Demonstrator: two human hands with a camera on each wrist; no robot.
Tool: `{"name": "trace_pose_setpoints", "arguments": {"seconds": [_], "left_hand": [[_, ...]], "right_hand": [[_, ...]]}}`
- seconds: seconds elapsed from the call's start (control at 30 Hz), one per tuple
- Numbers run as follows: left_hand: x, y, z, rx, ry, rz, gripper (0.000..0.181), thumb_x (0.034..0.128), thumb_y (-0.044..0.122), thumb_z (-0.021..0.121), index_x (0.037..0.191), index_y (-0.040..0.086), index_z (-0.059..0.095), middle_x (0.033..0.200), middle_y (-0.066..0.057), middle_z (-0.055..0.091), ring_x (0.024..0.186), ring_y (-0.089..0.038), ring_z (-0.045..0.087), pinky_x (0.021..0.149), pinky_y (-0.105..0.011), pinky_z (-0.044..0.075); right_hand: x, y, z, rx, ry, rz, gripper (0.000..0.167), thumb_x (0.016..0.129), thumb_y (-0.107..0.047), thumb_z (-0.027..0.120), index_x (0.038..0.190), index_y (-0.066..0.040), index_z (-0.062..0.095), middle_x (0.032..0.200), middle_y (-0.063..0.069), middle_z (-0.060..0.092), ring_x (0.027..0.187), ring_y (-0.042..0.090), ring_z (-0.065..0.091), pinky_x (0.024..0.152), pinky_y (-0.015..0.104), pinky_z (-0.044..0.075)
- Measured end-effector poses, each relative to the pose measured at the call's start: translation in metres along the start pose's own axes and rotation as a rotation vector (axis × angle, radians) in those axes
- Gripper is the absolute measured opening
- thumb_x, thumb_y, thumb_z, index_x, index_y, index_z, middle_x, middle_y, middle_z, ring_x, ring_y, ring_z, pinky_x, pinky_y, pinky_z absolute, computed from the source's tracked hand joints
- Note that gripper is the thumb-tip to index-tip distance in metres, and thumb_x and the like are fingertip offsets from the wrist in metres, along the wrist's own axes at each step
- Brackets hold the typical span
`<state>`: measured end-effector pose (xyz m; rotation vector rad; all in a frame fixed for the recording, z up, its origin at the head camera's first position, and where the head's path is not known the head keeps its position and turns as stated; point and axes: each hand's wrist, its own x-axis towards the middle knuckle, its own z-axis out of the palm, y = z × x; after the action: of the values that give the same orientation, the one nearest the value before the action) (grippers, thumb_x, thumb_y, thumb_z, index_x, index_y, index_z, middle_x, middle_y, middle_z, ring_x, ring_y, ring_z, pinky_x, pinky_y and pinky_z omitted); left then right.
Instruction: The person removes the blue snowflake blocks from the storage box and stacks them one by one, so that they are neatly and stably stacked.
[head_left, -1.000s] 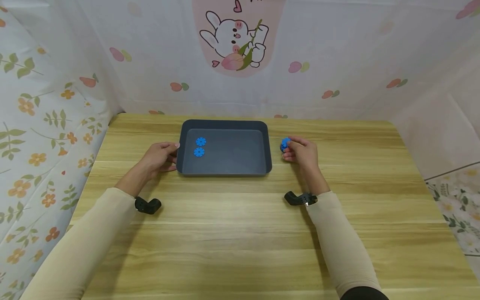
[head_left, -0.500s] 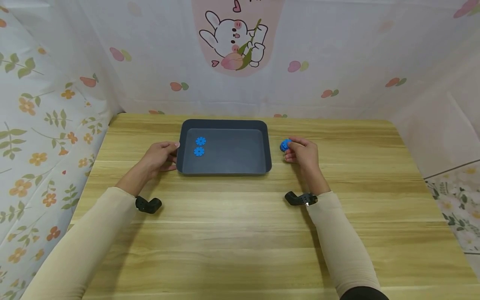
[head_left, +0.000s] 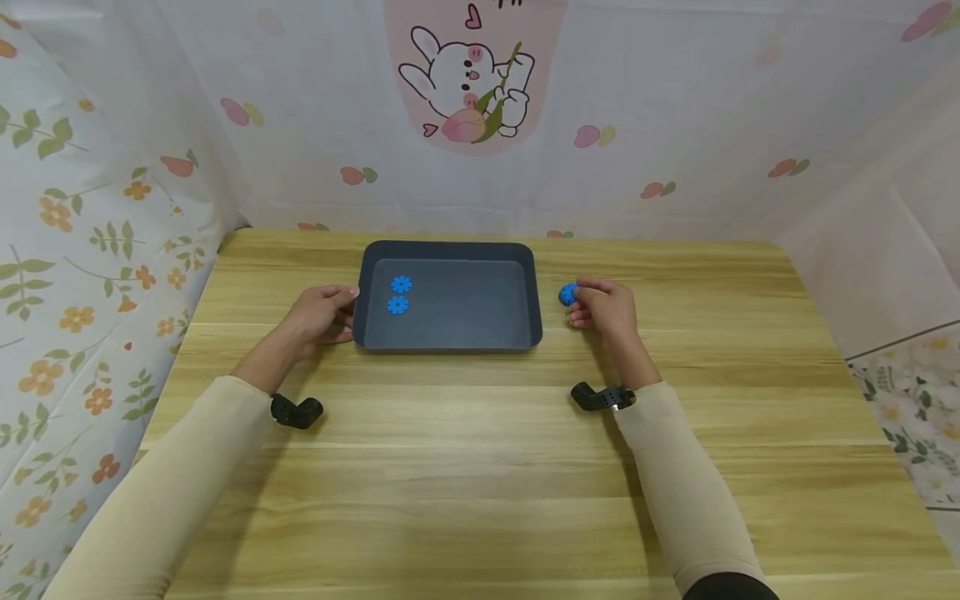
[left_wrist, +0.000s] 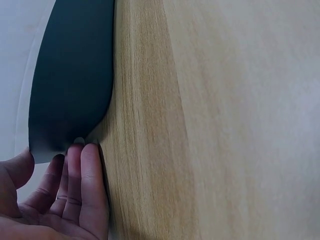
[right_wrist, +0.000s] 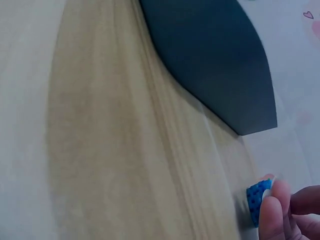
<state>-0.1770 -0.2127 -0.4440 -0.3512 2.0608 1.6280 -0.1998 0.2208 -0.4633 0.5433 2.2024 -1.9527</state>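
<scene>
A dark grey rectangular tray (head_left: 468, 304) lies on the wooden table. Two flat blue notched discs (head_left: 397, 305) lie inside it, one behind the other, near its left side. At the tray's left end is my left hand (head_left: 315, 315), its thumb at the rim and its fingers against the outer wall, as the left wrist view shows. Right of the tray, my right hand (head_left: 606, 308) pinches at a small stack of blue notched discs (right_wrist: 255, 200) between thumb and fingertips. The fingers partly hide the stack, so how many discs they grip is unclear.
The table (head_left: 450, 467) has a light wood grain. A white printed cloth (head_left: 300, 108) hangs behind its back edge, and a floral cloth (head_left: 82, 317) hangs at its left. A black wrist-worn device (head_left: 296, 412) sits on each forearm.
A blue disc that stood raised in the right fingers has come down level with the stack. The right fingertips have shifted slightly lower. My left hand and the tray stay put.
</scene>
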Motion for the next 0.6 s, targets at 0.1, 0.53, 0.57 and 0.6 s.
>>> {"name": "trace_pose_setpoints", "arguments": {"seconds": [0.1,0.53,0.57,0.6], "left_hand": [[0.0003,-0.0003,0.0,0.003,-0.001,-0.004,0.052,0.1042,0.038,0.044,0.141,0.002,0.046,0.092,-0.001,0.057,0.078,-0.009,0.059,0.072,-0.025,0.057],[0.0007,0.0001,-0.0007,0.002,0.001,-0.005,0.052,0.1039,0.039,0.045,0.142,0.003,0.046,0.091,0.0,0.058,0.077,-0.008,0.059,0.072,-0.025,0.057],[0.0006,0.0,-0.0008,0.001,0.0,-0.004,0.052,0.1039,0.039,0.044,0.141,0.003,0.046,0.091,0.0,0.058,0.077,-0.008,0.059,0.072,-0.025,0.057],[0.0006,-0.0001,-0.0008,0.0,-0.001,-0.004,0.052,0.1039,0.039,0.044,0.141,0.002,0.046,0.091,0.001,0.058,0.077,-0.008,0.059,0.072,-0.025,0.057]], "right_hand": [[0.0006,-0.0003,0.0002,-0.038,0.0,0.011,0.033,0.097,-0.01,0.059,0.127,0.002,0.059,0.063,0.001,0.064,0.049,0.009,0.063,0.054,0.027,0.057],[0.0034,-0.0006,0.0001,-0.083,-0.001,0.038,0.033,0.098,-0.013,0.056,0.129,0.0,0.058,0.065,0.0,0.064,0.051,0.01,0.063,0.057,0.028,0.058],[0.0033,-0.0016,0.0001,-0.095,-0.001,0.039,0.033,0.099,-0.014,0.056,0.129,-0.001,0.058,0.065,0.0,0.064,0.051,0.01,0.063,0.057,0.028,0.058],[0.003,-0.003,0.0,-0.111,0.0,0.041,0.033,0.1,-0.015,0.055,0.129,-0.001,0.057,0.064,0.001,0.064,0.051,0.01,0.063,0.057,0.028,0.058]]}}
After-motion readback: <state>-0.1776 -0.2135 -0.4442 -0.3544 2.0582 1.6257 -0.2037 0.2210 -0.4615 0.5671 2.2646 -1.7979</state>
